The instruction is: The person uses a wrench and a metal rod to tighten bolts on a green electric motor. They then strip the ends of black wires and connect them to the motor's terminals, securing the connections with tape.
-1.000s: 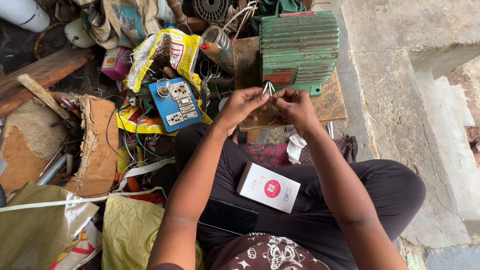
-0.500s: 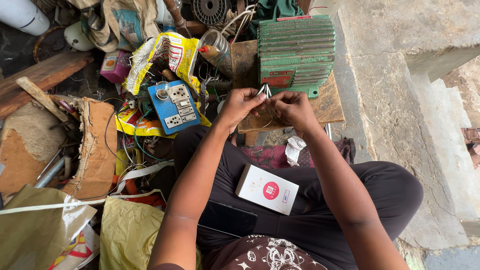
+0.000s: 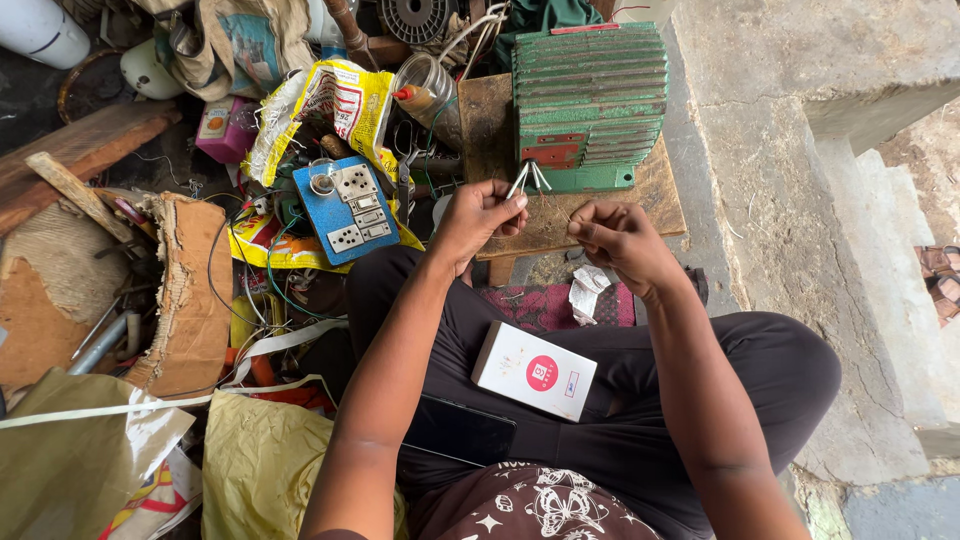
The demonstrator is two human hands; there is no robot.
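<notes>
Head view: thin white wire ends (image 3: 527, 180) stick up from the left hand (image 3: 478, 215), pinched tight over the wooden board's (image 3: 655, 195) front edge; right hand (image 3: 615, 235) closed on something too fine to make out; green finned motor (image 3: 590, 95) behind; joining looks unfinished.

Your arms are bare from the lower edge of the frame up to both hands, with no sleeves, watch or rings showing on the left hand (image 3: 478, 215) or the right hand (image 3: 618, 238). You wear loose black trousers (image 3: 640, 420) across the centre, and at bottom centre a dark brown top (image 3: 540, 505) printed with white butterflies and small stars.
</notes>
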